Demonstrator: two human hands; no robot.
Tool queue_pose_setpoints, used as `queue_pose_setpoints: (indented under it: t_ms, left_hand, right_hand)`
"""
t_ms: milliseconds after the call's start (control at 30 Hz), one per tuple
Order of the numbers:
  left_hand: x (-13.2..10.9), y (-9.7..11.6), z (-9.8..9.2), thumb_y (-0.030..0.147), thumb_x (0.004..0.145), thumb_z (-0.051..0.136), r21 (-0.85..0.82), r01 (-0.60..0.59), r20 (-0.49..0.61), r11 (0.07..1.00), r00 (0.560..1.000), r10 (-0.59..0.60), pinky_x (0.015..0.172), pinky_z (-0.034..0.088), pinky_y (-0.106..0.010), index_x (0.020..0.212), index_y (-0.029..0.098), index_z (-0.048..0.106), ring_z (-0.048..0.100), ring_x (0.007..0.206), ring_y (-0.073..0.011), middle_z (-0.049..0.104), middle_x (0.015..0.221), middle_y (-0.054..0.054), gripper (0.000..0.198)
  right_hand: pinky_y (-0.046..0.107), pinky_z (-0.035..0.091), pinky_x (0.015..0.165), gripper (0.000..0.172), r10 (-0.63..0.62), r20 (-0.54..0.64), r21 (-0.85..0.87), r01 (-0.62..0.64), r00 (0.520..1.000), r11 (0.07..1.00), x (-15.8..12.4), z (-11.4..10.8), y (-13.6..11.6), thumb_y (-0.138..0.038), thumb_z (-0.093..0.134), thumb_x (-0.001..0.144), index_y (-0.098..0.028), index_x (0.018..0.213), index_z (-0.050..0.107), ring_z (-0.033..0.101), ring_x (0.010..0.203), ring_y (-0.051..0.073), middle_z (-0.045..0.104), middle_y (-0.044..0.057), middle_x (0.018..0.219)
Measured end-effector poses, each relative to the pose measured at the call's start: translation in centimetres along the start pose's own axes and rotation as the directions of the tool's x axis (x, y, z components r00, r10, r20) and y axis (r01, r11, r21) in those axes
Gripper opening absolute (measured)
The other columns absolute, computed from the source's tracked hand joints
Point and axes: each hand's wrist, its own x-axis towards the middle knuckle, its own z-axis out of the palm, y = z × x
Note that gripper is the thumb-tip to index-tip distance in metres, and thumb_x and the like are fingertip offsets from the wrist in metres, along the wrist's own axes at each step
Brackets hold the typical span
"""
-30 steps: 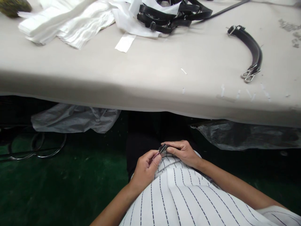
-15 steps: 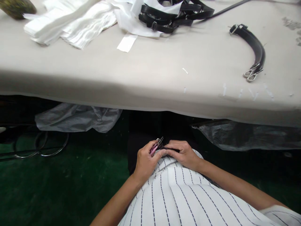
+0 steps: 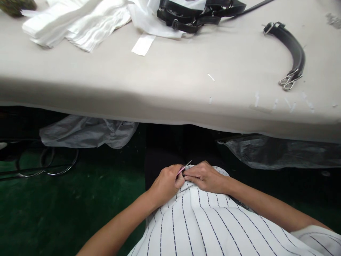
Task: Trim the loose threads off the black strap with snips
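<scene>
Low in my lap, my left hand (image 3: 169, 181) is closed round small pink-handled snips (image 3: 181, 170), their thin metal tips pointing up and to the right. My right hand (image 3: 206, 177) is beside it, fingertips pinched together and almost touching my left fingers. Between the two hands a bit of thin black strip shows; my fingers hide most of it. Both hands rest against the white shirt with dark dashed stripes (image 3: 191, 217). On the table at the right lies a black strap (image 3: 291, 46) with a buckle at one end and metal clips at the other.
The grey-covered table (image 3: 170, 81) spans the view, its front edge beyond my hands. Stacks of white strips (image 3: 98, 25) and a heap of black straps (image 3: 183, 17) sit at its back. Below hang plastic sheets (image 3: 90, 131); metal rings (image 3: 60, 161) show at lower left.
My left hand has turned over, its knuckles now upward, and the snips tilt further right. The black strip between my hands is less visible. The view has shifted slightly.
</scene>
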Motion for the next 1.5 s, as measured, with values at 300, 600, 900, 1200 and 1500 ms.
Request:
queue_pose_setpoints:
  t_ms: [300,600,900,1200,1500]
  left_hand:
    - [0.0,-1.0,0.7,0.013,0.084,0.04,-0.144,-0.055,0.081,0.988,0.994,0.067,0.056,0.029,-0.023,0.072,0.017,0.044,0.04,0.059,-0.0099,0.044,0.065,0.004,0.014]
    - [-0.3,-1.8,1.9,0.015,0.084,0.04,-0.373,0.008,0.093,0.928,0.995,0.029,0.055,0.027,-0.023,0.068,0.017,0.04,0.033,0.061,-0.0094,0.036,0.065,0.005,0.015]
    - [-0.6,-1.1,0.8,0.024,0.089,0.044,-0.337,0.029,0.065,0.941,0.998,-0.007,0.056,0.027,-0.024,0.069,0.017,0.043,0.035,0.061,-0.0092,0.038,0.065,0.005,0.02]
    - [-0.2,-0.6,0.3,0.034,0.092,0.047,-0.315,0.011,-0.025,0.949,0.999,-0.02,0.059,0.036,-0.024,0.081,0.017,0.055,0.044,0.064,-0.0112,0.05,0.07,0.003,0.022]
    - [-0.7,-0.9,0.7,0.023,0.094,0.042,-0.026,-0.117,-0.236,0.993,0.966,0.108,0.085,0.048,-0.03,0.119,0.016,0.051,0.059,0.095,-0.0182,0.061,0.106,-0.009,0.028]
  right_hand:
    - [0.025,0.03,0.056,0.033,-0.098,0.039,0.292,0.083,0.994,0.953,0.0,0.3,1.6,-0.028,0.046,0.096,-0.018,0.066,0.041,0.038,0.055,0.009,0.036,-0.004,0.061]
    - [0.025,0.028,0.054,0.035,-0.136,0.093,0.459,0.078,0.986,0.885,0.0,0.1,1.8,-0.025,0.049,0.094,-0.018,0.062,0.037,0.032,0.054,0.009,0.031,-0.004,0.061]
    - [0.024,0.028,0.053,0.038,-0.11,0.09,0.5,0.051,0.99,0.865,-0.2,0.2,2.4,-0.03,0.049,0.095,-0.017,0.061,0.038,0.031,0.053,0.008,0.029,-0.005,0.059]
    - [0.024,0.035,0.058,0.035,0.088,0.077,0.335,-0.109,0.993,0.936,0.1,-0.6,0.4,-0.038,0.047,0.095,-0.014,0.071,0.056,0.043,0.059,0.011,0.048,-0.001,0.065]
    - [0.023,0.035,0.056,0.032,0.304,0.071,0.346,-0.309,0.95,0.886,1.1,-0.3,-1.5,-0.036,0.041,0.097,-0.016,0.075,0.054,0.046,0.061,0.011,0.051,-0.002,0.068]
